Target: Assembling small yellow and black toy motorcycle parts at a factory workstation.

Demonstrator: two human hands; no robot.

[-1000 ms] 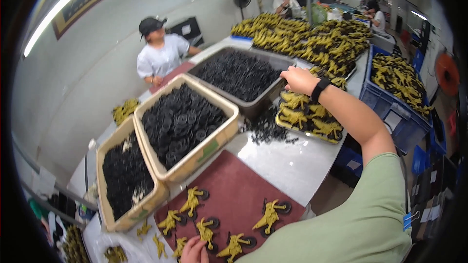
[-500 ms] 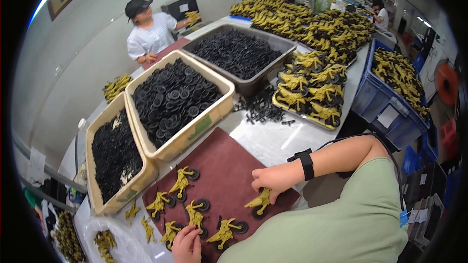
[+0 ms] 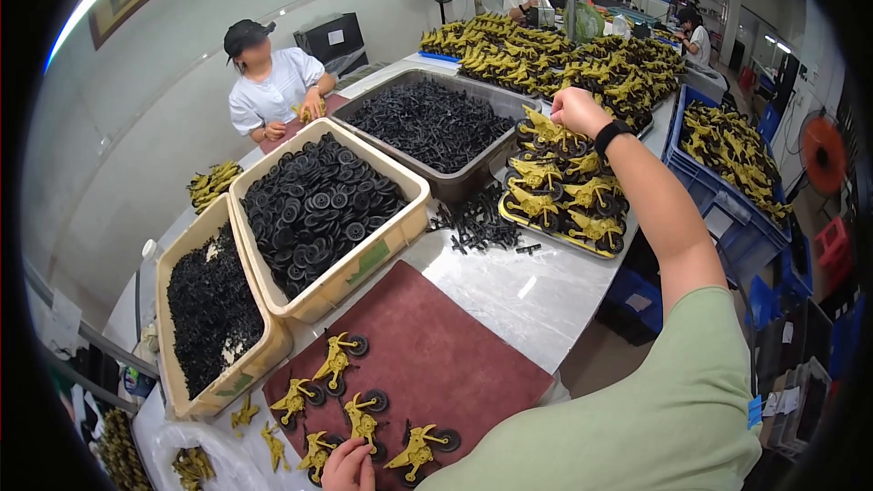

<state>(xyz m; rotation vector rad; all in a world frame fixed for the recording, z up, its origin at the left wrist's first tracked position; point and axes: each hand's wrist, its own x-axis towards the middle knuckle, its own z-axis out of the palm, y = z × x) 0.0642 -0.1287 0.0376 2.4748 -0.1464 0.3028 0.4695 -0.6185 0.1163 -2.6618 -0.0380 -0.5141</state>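
Observation:
My right hand (image 3: 579, 114) reaches out over the yellow tray (image 3: 555, 229), its fingers pinched on a yellow toy motorcycle (image 3: 546, 130) with black wheels, at the far end of the piled ones. On the dark red mat (image 3: 446, 318), my left hand (image 3: 349, 467) has its bent fingers together at the lower end of another toy motorcycle (image 3: 361, 418); its grip is partly hidden. Around that hand lie more toy motorcycles, one to the right (image 3: 418, 447), one to the left (image 3: 317, 451), and others farther up the mat.
Cream bins hold black wheels (image 3: 318, 205) and small black parts (image 3: 214, 309). Behind them stands a grey bin (image 3: 496, 141) of black parts. Loose black pieces (image 3: 482, 218) lie beside it. A blue crate (image 3: 727, 191) is at the right. A co-worker (image 3: 273, 82) sits across the table.
My right hand has lifted the toy motorcycle from the mat's right side and carried it up and away to the tray. My left hand has stayed nearly in place.

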